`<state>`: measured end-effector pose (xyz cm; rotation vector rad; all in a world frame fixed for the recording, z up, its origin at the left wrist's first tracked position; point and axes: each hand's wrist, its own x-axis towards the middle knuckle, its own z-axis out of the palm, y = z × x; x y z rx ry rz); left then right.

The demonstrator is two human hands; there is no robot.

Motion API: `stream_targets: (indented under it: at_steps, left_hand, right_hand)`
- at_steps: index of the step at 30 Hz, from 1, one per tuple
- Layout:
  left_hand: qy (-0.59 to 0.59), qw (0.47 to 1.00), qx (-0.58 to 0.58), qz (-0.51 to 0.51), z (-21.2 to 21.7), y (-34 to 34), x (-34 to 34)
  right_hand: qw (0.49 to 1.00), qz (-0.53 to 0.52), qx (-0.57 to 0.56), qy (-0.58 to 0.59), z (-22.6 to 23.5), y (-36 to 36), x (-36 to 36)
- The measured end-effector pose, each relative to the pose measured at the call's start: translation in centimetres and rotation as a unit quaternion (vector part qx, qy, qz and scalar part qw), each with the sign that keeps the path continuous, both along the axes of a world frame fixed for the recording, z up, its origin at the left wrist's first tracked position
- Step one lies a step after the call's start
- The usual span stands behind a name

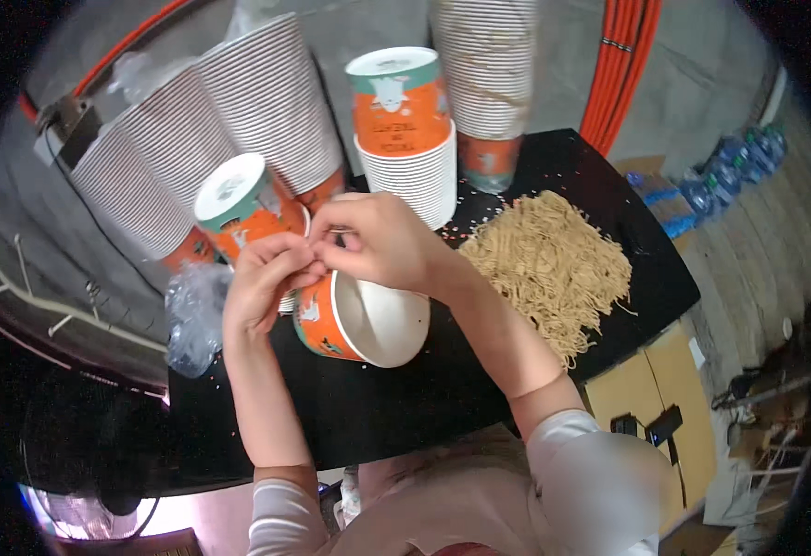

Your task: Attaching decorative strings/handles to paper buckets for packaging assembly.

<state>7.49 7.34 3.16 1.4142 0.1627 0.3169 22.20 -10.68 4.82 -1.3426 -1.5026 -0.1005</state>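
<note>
My left hand [266, 278] and my right hand [382, 243] meet over the table, fingertips pinched together. Whatever sits between the fingers is too small to make out. Just below them, an orange and green paper bucket [318, 315] lies on its side, its white inside facing right. Behind the left hand is an upside-down bucket [259, 215] of the same kind, partly hidden by my hands. To the right of my right forearm lies a loose heap of thin tan cords [554, 269].
Tall nested bucket stacks [271, 88] line the table's far side, with a shorter stack [407, 176] near the middle. Crumpled clear plastic [197, 320] lies at left. Small pale bits dot the black table [331, 408]. Cardboard [651, 408] and clear bottles [725, 176] are at right.
</note>
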Motion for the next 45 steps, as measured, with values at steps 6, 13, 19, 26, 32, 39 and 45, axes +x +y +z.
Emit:
stream_targets:
  at_steps: [6,13,19,26,32,39,45]
  left_hand:
    - [0.022,0.999,0.037,-0.006,0.8,-0.8,0.1]
    - [0.028,0.993,0.110,0.040,1.2,-1.7,0.3]
    - [0.044,0.998,0.002,0.046,1.4,-1.2,0.2]
    - [0.055,0.998,-0.008,-0.026,0.7,-0.2,0.7]
    - [0.046,0.997,0.007,-0.055,0.5,0.9,0.0]
    - [-0.015,0.989,-0.062,-0.130,-1.3,0.0,1.9]
    - [0.011,0.998,0.003,-0.066,-0.7,1.0,0.0]
  right_hand:
    - [0.998,0.025,-0.042,0.048,0.2,0.0,0.4]
    - [0.996,-0.078,-0.038,-0.030,0.0,-0.1,-0.3]
    - [0.994,-0.091,-0.013,-0.060,-0.3,0.3,-0.5]
    - [0.998,-0.038,-0.026,-0.040,-0.3,0.2,-0.2]
    - [0.997,-0.034,-0.036,-0.059,-0.1,0.6,-0.5]
    - [0.997,-0.022,-0.070,-0.020,-0.5,-0.2,0.1]
    - [0.996,-0.011,-0.076,-0.046,0.2,1.3,-1.8]
